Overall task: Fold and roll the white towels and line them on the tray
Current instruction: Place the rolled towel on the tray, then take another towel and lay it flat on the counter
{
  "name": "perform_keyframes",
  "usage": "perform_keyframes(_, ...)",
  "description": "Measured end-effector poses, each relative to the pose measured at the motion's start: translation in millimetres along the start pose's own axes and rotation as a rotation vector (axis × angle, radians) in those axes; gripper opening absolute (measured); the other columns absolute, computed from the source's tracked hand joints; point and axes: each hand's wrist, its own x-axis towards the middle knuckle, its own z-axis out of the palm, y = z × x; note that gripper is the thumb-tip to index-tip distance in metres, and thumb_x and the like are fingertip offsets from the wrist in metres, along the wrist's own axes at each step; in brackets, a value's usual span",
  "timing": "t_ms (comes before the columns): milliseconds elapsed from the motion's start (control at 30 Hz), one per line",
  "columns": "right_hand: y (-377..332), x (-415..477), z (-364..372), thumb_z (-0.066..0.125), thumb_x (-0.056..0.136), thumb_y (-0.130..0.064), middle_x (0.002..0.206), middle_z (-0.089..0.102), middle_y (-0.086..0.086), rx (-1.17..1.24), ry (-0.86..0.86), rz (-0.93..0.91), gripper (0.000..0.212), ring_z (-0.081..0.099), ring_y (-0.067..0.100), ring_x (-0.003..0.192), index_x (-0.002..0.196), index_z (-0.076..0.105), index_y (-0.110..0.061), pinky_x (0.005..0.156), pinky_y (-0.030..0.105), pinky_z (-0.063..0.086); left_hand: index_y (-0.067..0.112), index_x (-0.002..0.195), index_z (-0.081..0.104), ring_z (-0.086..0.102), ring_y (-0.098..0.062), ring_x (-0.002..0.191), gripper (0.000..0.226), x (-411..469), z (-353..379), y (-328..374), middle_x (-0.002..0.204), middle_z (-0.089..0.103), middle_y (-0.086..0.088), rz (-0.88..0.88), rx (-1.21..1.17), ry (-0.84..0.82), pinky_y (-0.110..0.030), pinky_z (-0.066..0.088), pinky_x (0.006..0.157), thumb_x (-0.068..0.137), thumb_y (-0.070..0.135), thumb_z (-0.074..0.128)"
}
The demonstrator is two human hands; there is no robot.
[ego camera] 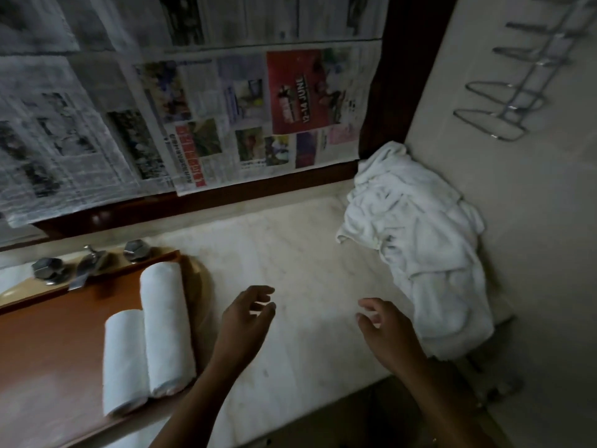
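Nearest, both forearms reach in from the bottom edge over the marble counter [290, 247], to the right of the wooden tray [48, 344]. The left hand [247, 318] is just right of the tray's right edge, its fingers loosely curled and spread with the thumb apart from them, and it holds nothing. The right hand [386, 328] is further right of the tray, also relaxed with the fingers half bent, and it grips nothing. Whether either hand's fingertips touch the marble cannot be told.

Two rolled white towels lie side by side and touching at the tray's right end. The shorter roll [124, 360] is nearer. The longer roll [166, 324] lies along the tray's right edge, just left of the left hand.

Well right of the tray, past the right hand, a pile of unfolded white towels [416, 247] lies crumpled on the counter against the side wall. Its near edge is close to the right hand but apart from it.

Beyond the tray's far edge stand two metal tap handles [47, 268] and a spout [90, 260]. Above and behind the tray, newspaper sheets [226, 108] hang across a dark wooden frame [403, 76]. A metal wall rack [517, 92] is fixed high on the side wall, far right of the tray.
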Motion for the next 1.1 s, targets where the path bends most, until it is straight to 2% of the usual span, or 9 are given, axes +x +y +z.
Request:
perform_keyframes(67, 21, 15, -27, 0.064, 0.098, -0.03, 0.125, 0.064, -0.007, -0.004, 0.021, -0.002, 0.03, 0.057, 0.004, 0.101, 0.128, 0.065, -0.027, 0.086, 0.019, 0.041, 0.034, 0.106, 0.071, 0.067, 0.001, 0.085, 0.022, 9, 34, 23, 0.095, 0.073, 0.012, 0.009, 0.0, -0.013, -0.007, 0.047, 0.069, 0.094, 0.016, 0.069)
perform_keyframes(200, 64, 49, -74, 0.068, 0.095, -0.026, 0.119, 0.066, -0.005, -0.031, 0.115, -0.005, 0.029, 0.062, 0.012, 0.104, 0.124, 0.067, -0.024, 0.087, 0.023, 0.044, 0.031, 0.102, 0.073, 0.067, 0.003, 0.084, 0.02, 26, 93, 65, 0.09, 0.074, 0.013, 0.008, -0.033, -0.036, -0.005, 0.045, 0.067, 0.094, 0.013, 0.067)
perform_keyframes(333, 109, 89, -113, 0.071, 0.09, -0.018, 0.116, 0.069, 0.003, -0.039, 0.264, 0.014, 0.031, 0.063, 0.017, 0.102, 0.121, 0.067, -0.018, 0.085, 0.025, 0.044, 0.034, 0.098, 0.074, 0.069, 0.0, 0.085, 0.021, 37, 144, 92, 0.087, 0.074, 0.017, 0.009, -0.043, -0.101, -0.015, 0.05, 0.074, 0.093, 0.015, 0.068)
perform_keyframes(500, 153, 157, -142, 0.076, 0.086, -0.02, 0.125, 0.061, 0.025, -0.116, 0.457, 0.104, 0.055, 0.06, 0.042, 0.113, 0.134, 0.056, 0.0, 0.098, 0.051, 0.05, 0.037, 0.097, 0.073, 0.071, -0.002, 0.085, 0.022, 49, 187, 114, 0.087, 0.075, 0.017, 0.029, -0.042, -0.175, -0.022, 0.054, 0.077, 0.093, 0.016, 0.069)
perform_keyframes(600, 172, 190, -150, 0.076, 0.088, -0.027, 0.127, 0.059, 0.03, -0.269, 0.461, 0.176, 0.057, 0.057, 0.048, 0.115, 0.133, 0.055, 0.002, 0.095, 0.052, 0.05, 0.035, 0.097, 0.073, 0.071, -0.003, 0.084, 0.025, 60, 203, 123, 0.086, 0.075, 0.016, 0.039, -0.064, -0.207, -0.024, 0.055, 0.078, 0.092, 0.012, 0.068)
perform_keyframes(733, 182, 216, -164, 0.061, 0.099, -0.02, 0.11, 0.064, 0.027, -0.313, 0.373, 0.135, 0.026, 0.064, 0.044, 0.101, 0.112, 0.063, 0.002, 0.083, 0.043, 0.048, 0.031, 0.098, 0.073, 0.072, -0.003, 0.08, 0.028, 76, 212, 126, 0.084, 0.075, 0.015, 0.009, -0.075, -0.228, -0.022, 0.053, 0.075, 0.092, 0.006, 0.065)
perform_keyframes(900, 139, 215, -195, 0.052, 0.106, -0.021, 0.091, 0.069, 0.02, -0.067, 0.565, -0.026, 0.025, 0.065, 0.04, 0.085, 0.1, 0.066, -0.003, 0.075, 0.044, 0.051, 0.025, 0.098, 0.075, 0.073, -0.015, 0.08, 0.024, 95, 217, 123, 0.086, 0.077, 0.004, -0.129, -0.185, -0.252, -0.029, 0.053, 0.074, 0.094, 0.006, 0.06)
perform_keyframes(1033, 86, 191, -192, 0.045, 0.105, -0.046, 0.097, 0.072, 0.002, 0.101, 0.455, -0.13, 0.031, 0.065, 0.023, 0.091, 0.101, 0.066, -0.024, 0.085, 0.038, 0.051, 0.018, 0.105, 0.074, 0.071, -0.026, 0.092, 0.017, 114, 235, 138, 0.098, 0.077, -0.005, -0.336, -0.371, -0.278, -0.033, 0.054, 0.078, 0.1, 0.027, 0.06)
perform_keyframes(1100, 65, 174, -183, 0.051, 0.106, -0.036, 0.09, 0.071, -0.006, 0.17, 0.395, -0.213, 0.024, 0.063, 0.007, 0.083, 0.098, 0.067, -0.02, 0.079, 0.027, 0.049, 0.018, 0.115, 0.069, 0.069, -0.025, 0.098, 0.032, 129, 245, 151, 0.111, 0.074, -0.008, -0.446, -0.447, -0.34, -0.035, 0.052, 0.083, 0.1, 0.044, 0.057)
